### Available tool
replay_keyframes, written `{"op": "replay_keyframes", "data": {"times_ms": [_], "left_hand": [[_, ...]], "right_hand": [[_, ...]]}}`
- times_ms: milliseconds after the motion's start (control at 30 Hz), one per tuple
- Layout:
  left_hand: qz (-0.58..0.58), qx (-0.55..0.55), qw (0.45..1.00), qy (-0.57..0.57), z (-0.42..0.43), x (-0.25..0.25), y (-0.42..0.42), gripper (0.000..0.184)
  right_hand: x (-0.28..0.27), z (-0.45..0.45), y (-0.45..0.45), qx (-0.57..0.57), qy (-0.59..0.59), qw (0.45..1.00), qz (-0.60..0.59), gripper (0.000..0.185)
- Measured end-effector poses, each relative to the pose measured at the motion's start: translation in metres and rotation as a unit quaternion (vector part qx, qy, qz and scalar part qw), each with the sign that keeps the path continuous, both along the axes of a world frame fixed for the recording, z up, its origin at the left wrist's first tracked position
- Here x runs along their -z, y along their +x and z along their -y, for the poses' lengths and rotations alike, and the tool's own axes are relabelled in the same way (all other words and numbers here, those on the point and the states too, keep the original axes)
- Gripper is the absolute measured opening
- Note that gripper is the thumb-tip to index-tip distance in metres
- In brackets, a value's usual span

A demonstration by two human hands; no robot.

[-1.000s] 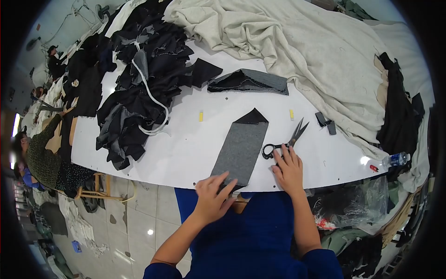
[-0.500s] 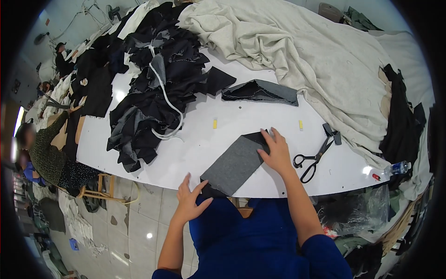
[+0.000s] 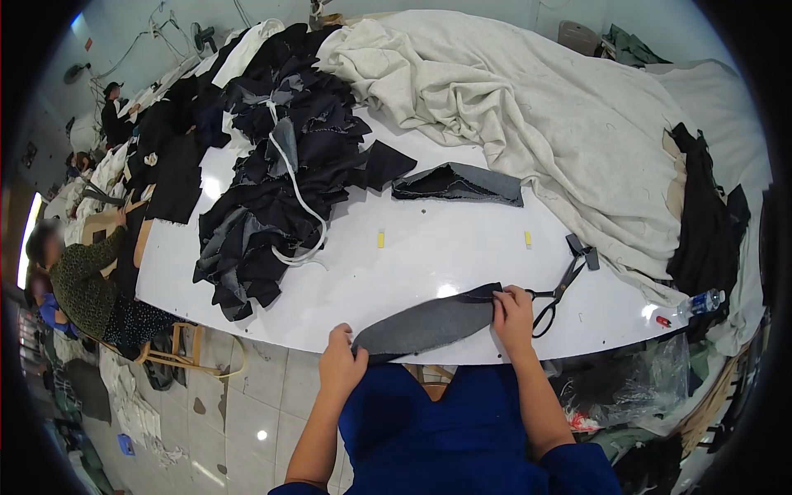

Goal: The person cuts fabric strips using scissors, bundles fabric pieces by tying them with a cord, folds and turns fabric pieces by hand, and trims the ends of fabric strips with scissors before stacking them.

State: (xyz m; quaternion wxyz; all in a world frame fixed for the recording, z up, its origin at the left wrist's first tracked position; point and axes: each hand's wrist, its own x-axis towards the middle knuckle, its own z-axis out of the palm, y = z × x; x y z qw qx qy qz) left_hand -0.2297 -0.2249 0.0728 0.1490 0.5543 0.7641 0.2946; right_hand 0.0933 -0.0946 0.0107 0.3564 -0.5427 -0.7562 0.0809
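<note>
A dark grey fabric piece (image 3: 425,325) stretches between my two hands over the front edge of the white table (image 3: 346,280). Its left end is gripped by my left hand (image 3: 341,360), thumb and fingers closed round it. My right hand (image 3: 515,318) pinches the black-edged right end. Just right of that hand lie black scissors (image 3: 560,290), partly hidden by its fingers, blades pointing away from me. Farther back on the table rests another folded grey and black piece (image 3: 462,184).
Dark fabric pieces (image 3: 285,181) with a white cord are heaped at the left. Cream cloth (image 3: 569,115) covers the back and right. A bottle (image 3: 706,302) lies at the right edge. A co-worker (image 3: 87,280) sits at the far left, beside a wooden stool (image 3: 186,351).
The grey piece has been gripped at both ends and turned more level, its visible face narrower. My right hand has moved toward me, and both hands have closed.
</note>
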Motion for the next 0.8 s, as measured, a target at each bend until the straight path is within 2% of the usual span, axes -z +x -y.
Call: {"op": "replay_keyframes", "data": {"times_ms": [67, 100, 133, 200, 233, 267, 300, 367, 400, 467, 500, 533, 600, 633, 667, 700, 733, 767, 800], "left_hand": [[-0.019, -0.031, 0.981, -0.190, -0.003, -0.012, -0.010, 0.026], [-0.112, 0.022, 0.978, -0.174, 0.006, 0.012, -0.022, 0.022], [-0.113, 0.022, 0.977, -0.178, 0.008, 0.006, -0.021, 0.022], [0.154, 0.036, 0.954, -0.256, 0.007, -0.011, -0.015, 0.015], [0.295, -0.012, 0.936, -0.191, 0.012, 0.001, -0.017, 0.013], [0.430, -0.060, 0.892, -0.122, 0.015, 0.005, -0.018, 0.013], [0.549, -0.089, 0.828, -0.075, 0.014, 0.007, -0.024, 0.021], [0.713, -0.074, 0.697, -0.007, 0.007, -0.001, -0.039, 0.027], [0.782, -0.006, 0.622, 0.028, 0.002, 0.006, -0.048, 0.030], [0.818, -0.079, 0.569, 0.021, -0.017, 0.000, -0.050, 0.031], [0.853, -0.097, 0.512, 0.028, -0.022, 0.010, -0.056, 0.033], [0.861, -0.092, 0.500, 0.036, -0.026, 0.009, -0.054, 0.033], [0.870, -0.074, 0.485, 0.039, -0.030, -0.003, -0.039, 0.033], [0.864, -0.062, 0.498, 0.035, -0.030, -0.011, -0.031, 0.033], [0.857, -0.050, 0.512, 0.029, -0.029, -0.021, -0.022, 0.033], [0.829, -0.045, 0.558, 0.005, -0.028, -0.033, -0.014, 0.037], [0.827, -0.050, 0.559, 0.008, -0.027, -0.034, -0.012, 0.037], [0.764, -0.019, 0.645, -0.018, -0.027, -0.034, -0.010, 0.039], [0.691, 0.012, 0.721, -0.047, -0.025, -0.033, -0.008, 0.042]], "right_hand": [[-0.003, -0.001, 0.002, 0.035, 0.009, 0.997, -0.063, 0.019], [-0.004, 0.002, 0.002, 0.079, -0.043, 0.988, -0.126, 0.013], [-0.015, 0.005, 0.000, 0.078, -0.046, 0.988, -0.128, 0.013], [-0.033, 0.010, 0.002, 0.102, -0.243, 0.926, -0.271, 0.013], [-0.035, 0.011, 0.005, 0.094, -0.270, 0.902, -0.324, 0.016], [-0.041, 0.012, 0.013, 0.054, -0.330, 0.844, -0.420, 0.016], [-0.050, 0.013, 0.021, 0.012, -0.383, 0.771, -0.509, 0.015], [-0.070, 0.021, 0.023, -0.028, -0.440, 0.708, -0.551, 0.015], [-0.072, 0.023, 0.023, -0.058, -0.459, 0.678, -0.571, 0.015], [-0.073, 0.025, 0.026, -0.080, -0.477, 0.659, -0.576, 0.018], [-0.073, 0.024, 0.030, -0.111, -0.491, 0.591, -0.630, 0.019], [-0.071, 0.023, 0.033, -0.141, -0.503, 0.518, -0.678, 0.021], [-0.074, 0.028, 0.033, -0.093, -0.498, 0.424, -0.751, 0.033], [-0.084, 0.030, 0.029, -0.060, -0.500, 0.372, -0.780, 0.037], [-0.083, 0.030, 0.036, -0.075, -0.497, 0.319, -0.804, 0.043], [-0.084, 0.034, 0.040, -0.060, -0.479, 0.325, -0.813, 0.042], [-0.091, 0.037, 0.043, -0.043, -0.460, 0.333, -0.822, 0.041], [-0.092, 0.038, 0.051, -0.075, -0.442, 0.308, -0.839, 0.038], [-0.094, 0.037, 0.057, -0.073, -0.446, 0.308, -0.837, 0.038]]}}
